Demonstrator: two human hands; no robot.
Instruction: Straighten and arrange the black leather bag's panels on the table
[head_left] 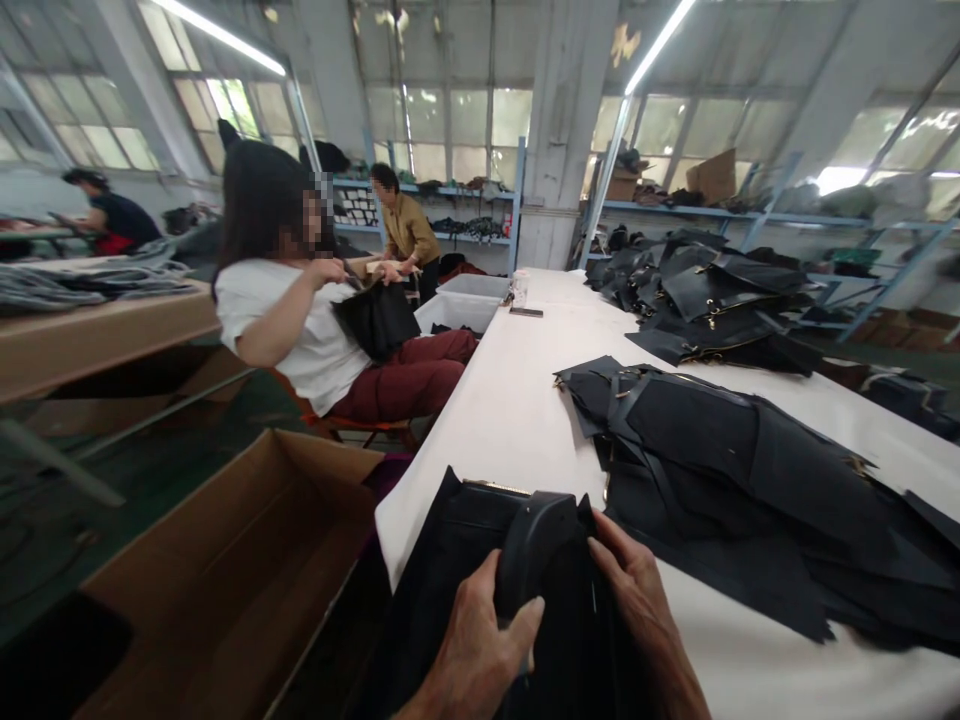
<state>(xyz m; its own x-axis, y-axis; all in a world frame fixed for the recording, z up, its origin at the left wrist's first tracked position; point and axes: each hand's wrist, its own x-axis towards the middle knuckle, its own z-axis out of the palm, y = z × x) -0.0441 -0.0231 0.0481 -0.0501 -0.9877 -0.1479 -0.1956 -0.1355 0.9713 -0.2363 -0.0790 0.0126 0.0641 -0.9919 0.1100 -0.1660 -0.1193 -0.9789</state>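
Observation:
A black bag piece (pixel 461 545) with a gold-toothed zipper (pixel 499 488) at its far edge lies in front of me, partly over the white table's near end. My left hand (pixel 480 640) is closed around a smooth, curved black piece (pixel 534 545) on top of it; whether this is a tool or a strap I cannot tell. On the other side, my right hand (pixel 634 590) grips the bag piece's right edge, thumb and fingers at the fabric. The lower part of the piece runs into shadow.
Black bag pieces (pixel 720 450) lie stacked on the white table (pixel 517 380), with another heap (pixel 697 290) behind. An open cardboard box (pixel 225 560) stands at the left. Beyond it, a seated person (pixel 330 330) handles a black bag (pixel 379 318). Another person (pixel 409 235) stands by shelves.

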